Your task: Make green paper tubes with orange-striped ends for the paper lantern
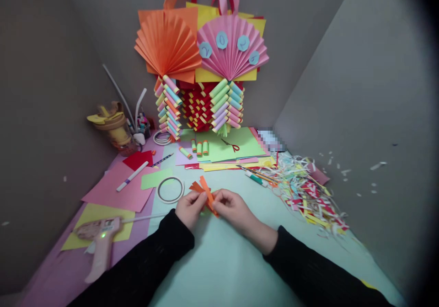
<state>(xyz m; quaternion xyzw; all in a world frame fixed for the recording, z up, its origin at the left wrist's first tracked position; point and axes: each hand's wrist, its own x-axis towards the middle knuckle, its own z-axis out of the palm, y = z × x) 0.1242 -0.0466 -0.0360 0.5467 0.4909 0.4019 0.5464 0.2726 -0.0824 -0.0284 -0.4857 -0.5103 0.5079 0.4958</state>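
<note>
Right between the two hands, some orange paper strips (207, 191) are fanning out over the table (219, 270). The left hand (190, 206) is pinching them pretty narrow between thumb and fingers, and the right hand (235, 210) is doing the same from its side, so both are holding the same bunch. Something green (203, 212) is peeking out just below the left hand, but it's too small to tell what. Just beyond the left hand, a roll of tape (170, 201) is lying flat, and farther left of it a white marker (132, 176) is resting on pink paper (109, 186). Well off to the left of that hand, a glue gun (104, 243) is lying partly on a yellow sheet (125, 230), its little green light glowing. Past the right hand, a green-and-white tube (255, 178) is lying near a big messy tangle of paper scraps (310, 195) spreading off to the right. Straight ahead of both hands and well apart from them, red-handled scissors (230, 145) are sitting on a green sheet (248, 139) near some small green rolls (199, 149), while an orange fan (168, 44) and a pink fan (232, 49) are hanging farther back.
</note>
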